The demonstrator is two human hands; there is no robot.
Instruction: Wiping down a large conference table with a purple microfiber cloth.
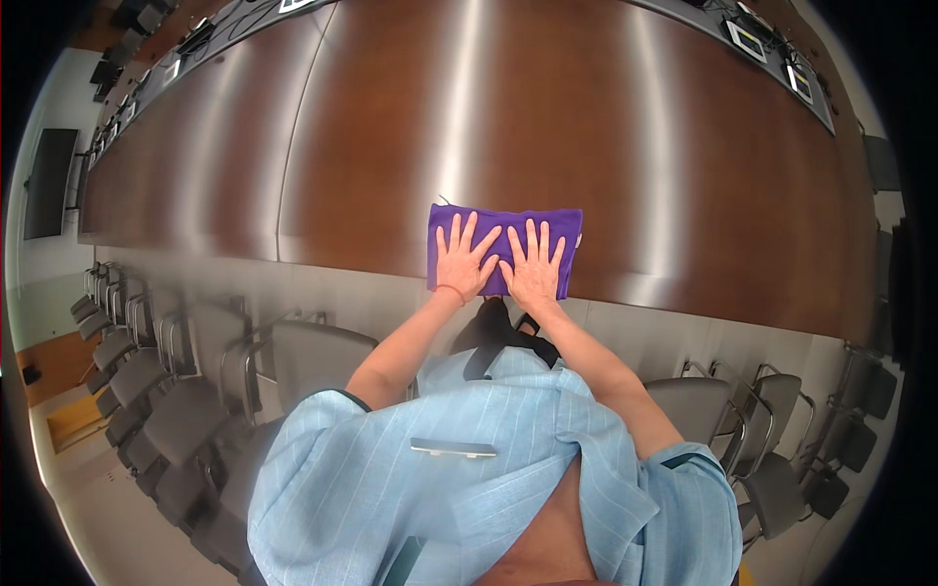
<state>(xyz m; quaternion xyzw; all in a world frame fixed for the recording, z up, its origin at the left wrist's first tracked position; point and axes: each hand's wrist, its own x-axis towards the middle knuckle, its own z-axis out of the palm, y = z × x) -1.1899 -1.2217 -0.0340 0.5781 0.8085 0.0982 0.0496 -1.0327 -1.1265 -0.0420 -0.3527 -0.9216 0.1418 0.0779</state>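
Observation:
A rectangular purple cloth piece (500, 227) lies flat at the near edge of the brown table. A small pale tag sticks out at its right side, and a thin string-like bit shows at its upper left corner. Whether it is a folded cloth or a pouch I cannot tell. My left hand (463, 262) rests palm down on its left half, fingers spread, a thin reddish band round the wrist. On the right half my right hand (533, 270) lies flat in the same way. The thumbs nearly meet in the middle. Neither hand grips anything.
The long glossy brown table (557, 107) stretches away in front and to both sides. Devices and cables line a dark strip (747, 41) along its far side. Grey chairs (191, 420) stand in rows at the left, and more chairs (772, 488) are at the right.

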